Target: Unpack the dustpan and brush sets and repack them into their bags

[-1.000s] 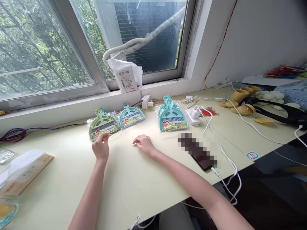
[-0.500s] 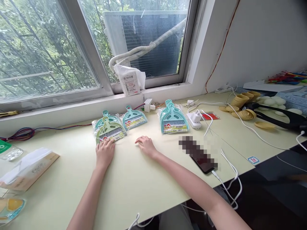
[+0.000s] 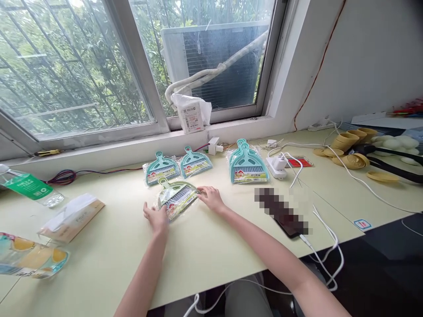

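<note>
A green dustpan-and-brush set (image 3: 177,197) in clear wrapping lies tilted on the table between my hands. My left hand (image 3: 156,217) is at its lower left edge, fingers apart, thumb beside the wrapping. At the right end, my right hand (image 3: 212,199) has its fingers closed on the corner of the packet. Just behind it lies a blue dustpan set (image 3: 161,169), with another blue dustpan set (image 3: 196,162) to its right. Farther right, more blue sets lie overlapped, the front blue set (image 3: 248,166) uppermost.
A phone (image 3: 286,219) with a white cable lies right of my right arm. Near the wall stands a white charger (image 3: 276,167). To the left are a tissue pack (image 3: 74,218), a green-labelled bottle (image 3: 33,187) and a fruit-patterned bottle (image 3: 33,257). Yellow cups (image 3: 346,143) sit at far right.
The green set has come off the blue one behind it, toward me and to the right. My left hand has followed and spread its fingers; my right hand now meets the packet. The view has swung left.
</note>
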The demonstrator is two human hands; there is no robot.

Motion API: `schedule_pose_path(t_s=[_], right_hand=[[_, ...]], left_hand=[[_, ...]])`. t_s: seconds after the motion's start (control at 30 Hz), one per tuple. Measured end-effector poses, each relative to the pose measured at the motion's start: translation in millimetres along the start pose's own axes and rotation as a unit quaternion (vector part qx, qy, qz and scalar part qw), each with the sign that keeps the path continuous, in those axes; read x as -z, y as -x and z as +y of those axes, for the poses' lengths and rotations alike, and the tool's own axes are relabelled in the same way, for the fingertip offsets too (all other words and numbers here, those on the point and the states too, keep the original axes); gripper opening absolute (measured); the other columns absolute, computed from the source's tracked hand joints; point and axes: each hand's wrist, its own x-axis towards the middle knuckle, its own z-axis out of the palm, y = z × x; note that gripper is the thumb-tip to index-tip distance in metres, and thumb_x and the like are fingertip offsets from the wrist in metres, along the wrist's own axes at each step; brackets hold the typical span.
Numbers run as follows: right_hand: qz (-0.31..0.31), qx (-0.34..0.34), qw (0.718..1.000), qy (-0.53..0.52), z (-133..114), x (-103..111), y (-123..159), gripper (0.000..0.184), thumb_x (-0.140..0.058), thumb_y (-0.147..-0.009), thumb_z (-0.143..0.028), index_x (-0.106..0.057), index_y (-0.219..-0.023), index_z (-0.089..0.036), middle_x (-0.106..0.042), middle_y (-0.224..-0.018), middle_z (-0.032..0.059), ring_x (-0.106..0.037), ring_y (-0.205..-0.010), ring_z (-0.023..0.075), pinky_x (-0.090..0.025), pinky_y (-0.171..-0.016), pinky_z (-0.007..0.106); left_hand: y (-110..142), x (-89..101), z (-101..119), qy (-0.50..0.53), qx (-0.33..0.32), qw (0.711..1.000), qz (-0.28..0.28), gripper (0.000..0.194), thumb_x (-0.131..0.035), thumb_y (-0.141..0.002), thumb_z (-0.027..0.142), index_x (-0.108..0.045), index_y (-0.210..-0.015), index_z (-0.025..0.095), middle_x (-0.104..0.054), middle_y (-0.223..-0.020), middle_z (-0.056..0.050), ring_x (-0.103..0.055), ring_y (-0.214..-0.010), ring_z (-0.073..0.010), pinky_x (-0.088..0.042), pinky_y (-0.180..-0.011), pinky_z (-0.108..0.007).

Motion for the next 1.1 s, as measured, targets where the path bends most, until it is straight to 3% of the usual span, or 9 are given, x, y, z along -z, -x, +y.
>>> schedule_pose_path(t_s=[0.1, 0.2, 0.3, 0.4, 0.5, 0.6, 0.77, 0.93, 1.1], right_hand=[[0.038, 0.000, 0.997, -0.069, 3, 2, 0, 0.029, -0.061, -0.078, -0.018, -0.065, -0.107, -0.024, -0.065, -0.114, 0.0047, -0.057, -0.109, 0.0191, -0.041, -0.097, 0.037], [0.101, -0.020, 0.974, -0.202, 7, 6, -1, 0.030, -0.056, -0.076, -0.012, -0.066, -0.103, -0.020, -0.060, -0.120, 0.0073, -0.064, -0.093, 0.0155, -0.049, -0.086, 0.031], [0.140, -0.009, 0.951, -0.277, 7, 10, 0, 0.028, -0.055, -0.076, -0.013, -0.066, -0.101, -0.019, -0.057, -0.123, 0.0081, -0.065, -0.081, 0.0132, -0.051, -0.082, 0.030], [0.170, 0.020, 0.954, -0.247, 5, 12, 1, 0.030, -0.049, -0.077, -0.010, -0.066, -0.100, -0.020, -0.058, -0.120, 0.0075, -0.063, -0.091, 0.0161, -0.051, -0.085, 0.033], [0.186, 0.045, 0.971, -0.143, -1, 9, 5, 0.035, -0.049, -0.077, -0.009, -0.063, -0.105, -0.023, -0.056, -0.119, 0.0073, -0.054, -0.112, 0.0216, -0.045, -0.096, 0.040], [0.203, 0.058, 0.975, -0.073, -7, 6, 11, 0.028, -0.053, -0.080, -0.013, -0.060, -0.105, -0.022, -0.050, -0.117, 0.0093, -0.049, -0.115, 0.0231, -0.041, -0.099, 0.042], [0.244, 0.050, 0.964, -0.091, -15, 7, 17, 0.025, -0.052, -0.085, -0.025, -0.055, -0.109, -0.020, -0.048, -0.114, 0.0110, -0.050, -0.111, 0.0230, -0.043, -0.095, 0.041], [0.088, -0.010, 0.968, -0.235, -14, 2, 14, 0.019, -0.053, -0.085, -0.036, -0.059, -0.093, -0.019, -0.063, -0.089, 0.0052, -0.061, -0.078, 0.0169, -0.050, -0.077, 0.034], [-0.016, -0.092, 0.897, -0.431, -5, -9, 6, 0.033, -0.066, -0.074, -0.043, -0.060, -0.093, -0.017, -0.068, -0.087, 0.0059, -0.067, -0.075, 0.0176, -0.051, -0.081, 0.036]], left_hand=[[3, -1.6, 19, 0.216, 0.145, 0.965, -0.016, 0.079, -0.060, -0.077, 0.016, -0.019, -0.145, 0.015, -0.028, -0.148, -0.023, -0.043, -0.131, -0.0272, -0.045, -0.101, -0.040], [10, 0.1, 37, 0.343, 0.119, 0.919, -0.150, 0.052, -0.059, -0.077, 0.012, -0.049, -0.128, 0.012, -0.056, -0.128, -0.017, -0.055, -0.119, -0.0265, -0.050, -0.095, -0.036], [14, -2.7, 46, 0.407, 0.117, 0.877, -0.228, 0.055, -0.060, -0.077, 0.013, -0.048, -0.130, 0.022, -0.064, -0.117, -0.009, -0.066, -0.099, -0.0226, -0.056, -0.082, -0.033], [12, -8.3, 43, 0.465, 0.132, 0.847, -0.223, 0.071, -0.065, -0.072, 0.008, -0.041, -0.134, 0.035, -0.067, -0.113, -0.002, -0.069, -0.084, -0.0171, -0.058, -0.073, -0.028], [5, -10.6, 33, 0.496, 0.141, 0.826, -0.227, 0.051, -0.066, -0.070, 0.007, -0.056, -0.118, 0.022, -0.071, -0.097, -0.005, -0.070, -0.077, -0.0178, -0.058, -0.073, -0.029], [2, -8.9, 24, 0.517, 0.171, 0.810, -0.219, 0.026, -0.064, -0.071, 0.004, -0.062, -0.095, 0.014, -0.072, -0.081, -0.006, -0.069, -0.071, -0.0185, -0.059, -0.070, -0.031], [8, -8.1, 26, 0.551, 0.174, 0.791, -0.200, 0.026, -0.062, -0.074, 0.003, -0.063, -0.096, 0.018, -0.073, -0.089, -0.004, -0.070, -0.082, -0.0187, -0.058, -0.075, -0.033], [11, -9.7, 32, 0.557, 0.176, 0.790, -0.188, 0.036, -0.062, -0.073, 0.002, -0.062, -0.103, 0.021, -0.072, -0.097, -0.003, -0.068, -0.093, -0.0200, -0.056, -0.085, -0.037], [12, -9.0, 33, 0.565, 0.169, 0.775, -0.227, 0.026, -0.060, -0.080, 0.016, -0.064, -0.106, 0.018, -0.072, -0.098, -0.006, -0.067, -0.094, -0.0223, -0.056, -0.082, -0.038]])
